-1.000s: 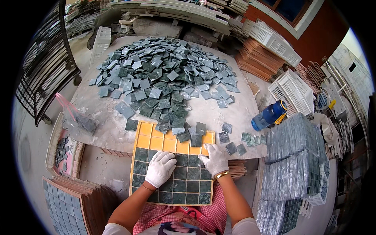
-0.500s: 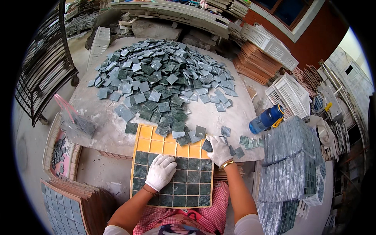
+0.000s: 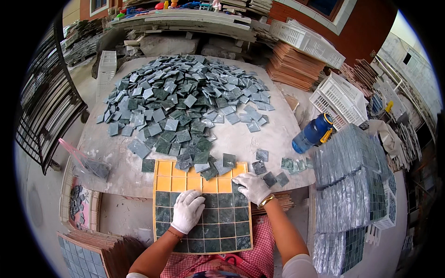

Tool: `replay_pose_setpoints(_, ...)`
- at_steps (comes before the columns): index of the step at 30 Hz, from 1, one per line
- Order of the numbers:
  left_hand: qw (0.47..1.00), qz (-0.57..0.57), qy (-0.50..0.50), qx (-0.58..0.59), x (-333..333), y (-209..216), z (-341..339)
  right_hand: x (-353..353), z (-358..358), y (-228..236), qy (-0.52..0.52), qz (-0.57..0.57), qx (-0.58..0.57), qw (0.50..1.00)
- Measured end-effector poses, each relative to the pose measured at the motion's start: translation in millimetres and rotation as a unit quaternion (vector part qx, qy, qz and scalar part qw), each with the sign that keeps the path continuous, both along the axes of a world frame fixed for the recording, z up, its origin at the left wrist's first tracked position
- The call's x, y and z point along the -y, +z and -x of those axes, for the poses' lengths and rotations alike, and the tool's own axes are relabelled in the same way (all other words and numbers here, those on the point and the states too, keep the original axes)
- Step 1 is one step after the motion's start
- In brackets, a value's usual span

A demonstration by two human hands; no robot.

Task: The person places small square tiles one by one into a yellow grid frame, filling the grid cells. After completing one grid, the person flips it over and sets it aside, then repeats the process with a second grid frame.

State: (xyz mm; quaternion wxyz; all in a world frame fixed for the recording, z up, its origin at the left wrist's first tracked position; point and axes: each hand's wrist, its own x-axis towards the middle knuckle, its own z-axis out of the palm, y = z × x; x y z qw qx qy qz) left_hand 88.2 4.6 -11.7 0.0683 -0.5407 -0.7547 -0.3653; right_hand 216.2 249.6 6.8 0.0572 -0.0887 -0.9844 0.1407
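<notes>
Dusty worktable point(image 3: 273, 139) heaped with loose green tiles point(image 3: 185, 102), left hand point(image 3: 187, 211) flat on the yellow grid tray point(image 3: 162, 183), right hand point(image 3: 251, 186) pressing a tile point(image 3: 237, 186) into its top-right cell, which could easily seat crooked.

A second ago the right hand point(image 3: 252, 187) lay on the green tiles of the yellow grid tray point(image 3: 202, 207), close beside the left hand point(image 3: 187, 211). It then reached out to the loose tiles point(image 3: 270, 179) on the bench beyond the tray's right corner. Now it is back at that corner, apparently pressing a tile into the upper row.
</notes>
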Motion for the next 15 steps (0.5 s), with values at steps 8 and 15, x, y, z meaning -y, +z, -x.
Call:
replay_pose_setpoints(8,0.993,0.059,0.012,-0.100,-79,26,28,13,10,31,-0.054,-0.071,0.078,0.993)
replay_pose_setpoints(15,0.979,0.133,0.012,-0.157,-85,9,55,-5,28,51,-0.048,0.067,0.171,0.982)
